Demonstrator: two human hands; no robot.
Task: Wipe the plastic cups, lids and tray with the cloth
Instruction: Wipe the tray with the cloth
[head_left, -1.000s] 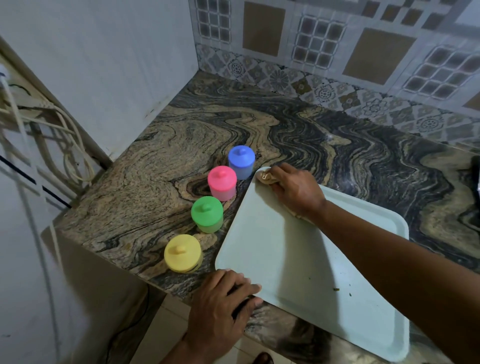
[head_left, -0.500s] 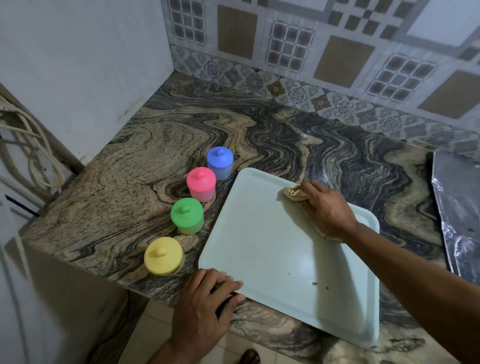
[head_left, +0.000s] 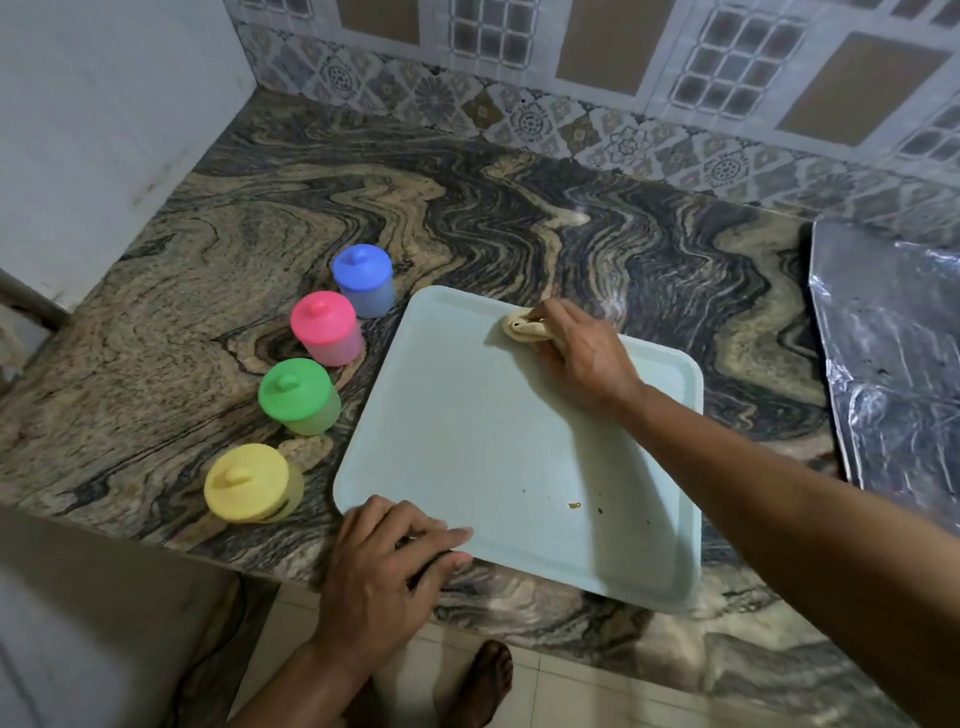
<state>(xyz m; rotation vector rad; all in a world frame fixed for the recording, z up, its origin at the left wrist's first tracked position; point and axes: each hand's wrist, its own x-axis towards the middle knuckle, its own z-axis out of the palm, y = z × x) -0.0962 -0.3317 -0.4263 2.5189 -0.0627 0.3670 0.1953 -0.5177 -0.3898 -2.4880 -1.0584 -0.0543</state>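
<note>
A pale green tray (head_left: 467, 441) lies on the marble counter, its near edge overhanging the front. My right hand (head_left: 584, 358) presses a bunched beige cloth (head_left: 524, 330) onto the tray near its far edge. My left hand (head_left: 387, 566) grips the tray's near left corner. Left of the tray, lidded plastic cups stand in a line: blue (head_left: 363, 280), pink (head_left: 326, 327), green (head_left: 298, 396), yellow (head_left: 248, 483). Small crumbs (head_left: 574, 505) lie on the tray's near part.
A crinkled silver sheet (head_left: 893, 353) covers the counter at the right. A white wall (head_left: 104, 104) bounds the left side and patterned tiles (head_left: 571, 78) the back. The counter's front edge (head_left: 519, 618) drops to a tiled floor, where a bare foot (head_left: 480, 686) shows.
My right hand has slid the cloth from the tray's far left corner rightward along the far edge. My left hand stays on the near corner. The camera view has shifted right.
</note>
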